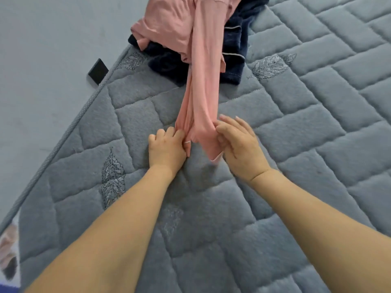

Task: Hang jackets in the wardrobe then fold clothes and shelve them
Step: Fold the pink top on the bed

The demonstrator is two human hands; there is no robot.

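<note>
Pink garment point(196, 66) lies bunched at the far side of the grey quilted bed point(296, 144), on top of a dark navy garment point(232, 49), with one long pink part stretched toward the near side. Left hand point(167, 149) has fingers curled, pinching the left edge of that stretched end; right hand point(239, 144) pinches the right edge with thumb and curled fingers, other fingers loosely extended. Small black square object point(98, 71) sits on the wall left of the bed edge.
</note>
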